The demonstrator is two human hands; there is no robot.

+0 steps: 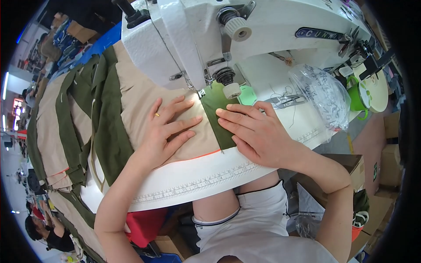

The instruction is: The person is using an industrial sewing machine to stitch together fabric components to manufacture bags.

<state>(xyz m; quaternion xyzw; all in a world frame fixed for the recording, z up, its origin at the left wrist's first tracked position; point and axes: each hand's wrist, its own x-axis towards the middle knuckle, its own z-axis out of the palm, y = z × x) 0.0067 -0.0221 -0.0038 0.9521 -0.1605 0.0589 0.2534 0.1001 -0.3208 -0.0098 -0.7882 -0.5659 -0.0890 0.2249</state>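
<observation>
Beige cloth (pixel 142 87) lies on the white sewing table, its seam passing under the presser foot (pixel 201 93) of a white sewing machine (pixel 272 28). Along the seam runs a dark green strip of cloth (pixel 213 111). My left hand (pixel 169 131), a ring on one finger, rests flat on the beige part with fingers spread, just left of the seam. On the green strip my right hand (pixel 258 131) lies with its fingers stretched out, pressing the cloth down. An orange-red edge shows on the beige cloth near its front.
More beige and green cloth (pixel 107 109) drapes off the table's left side. Right of the needle are a light green plastic piece (pixel 247 95), thread snips (pixel 287 101), a clear plastic bag (pixel 324 98) and a green mug (pixel 359 95). A printed ruler (pixel 206 179) edges the table. Cardboard boxes stand below.
</observation>
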